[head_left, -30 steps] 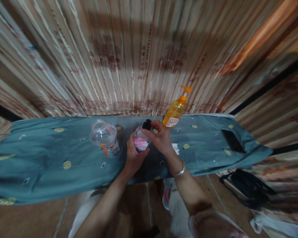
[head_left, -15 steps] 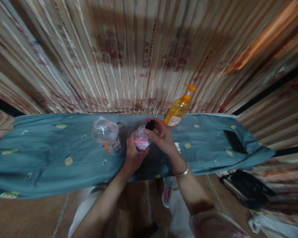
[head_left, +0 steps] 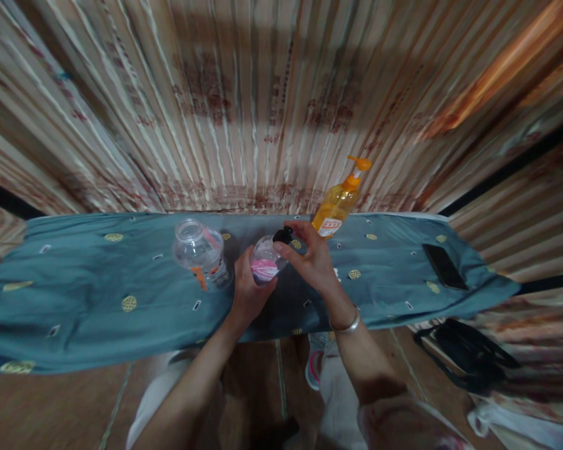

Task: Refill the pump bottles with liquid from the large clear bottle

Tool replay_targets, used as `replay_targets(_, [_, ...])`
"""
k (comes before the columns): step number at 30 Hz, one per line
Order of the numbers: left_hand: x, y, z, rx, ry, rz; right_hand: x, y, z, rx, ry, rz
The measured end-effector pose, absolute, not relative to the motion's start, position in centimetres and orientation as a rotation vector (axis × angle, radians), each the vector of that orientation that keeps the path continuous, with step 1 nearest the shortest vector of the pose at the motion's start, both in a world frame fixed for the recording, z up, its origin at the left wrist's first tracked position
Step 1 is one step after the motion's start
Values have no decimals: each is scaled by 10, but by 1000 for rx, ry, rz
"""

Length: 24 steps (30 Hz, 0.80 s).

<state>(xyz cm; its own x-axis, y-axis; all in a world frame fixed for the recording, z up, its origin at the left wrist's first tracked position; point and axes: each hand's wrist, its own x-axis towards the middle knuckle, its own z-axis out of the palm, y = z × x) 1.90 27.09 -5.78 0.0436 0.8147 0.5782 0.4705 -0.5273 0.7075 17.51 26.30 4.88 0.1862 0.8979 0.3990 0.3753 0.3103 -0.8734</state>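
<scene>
Fingers of the left hand encircle a clear bottle while the right hand pinches its black cap

On teal fabric cloth: clear plastic jar, left of clear round bottle; black rectangular phone, far right. Amber pump bottle: behind, between latter two.

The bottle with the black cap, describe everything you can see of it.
The bottle looks like clear, rounded plastic with a pink-and-white label and a black cap at its top. It tilts rightward, over the teal cloth. The left hand grips its body; the right hand pinches the cap. Whether it touches the cloth is unclear.
</scene>
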Motion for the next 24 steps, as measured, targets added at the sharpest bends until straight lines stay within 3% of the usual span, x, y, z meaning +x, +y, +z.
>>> replay_targets(11, [13,271,-56,2030,1332,1400,184,264,42,-1213,-1514,598])
replay_targets(18, [12,272,-59,2090,1342,1439,180,259,48,-1371,-1450,440])
replay_targets(24, [9,272,-59,2098,1351,1422,183,258,48,-1229,-1563,549])
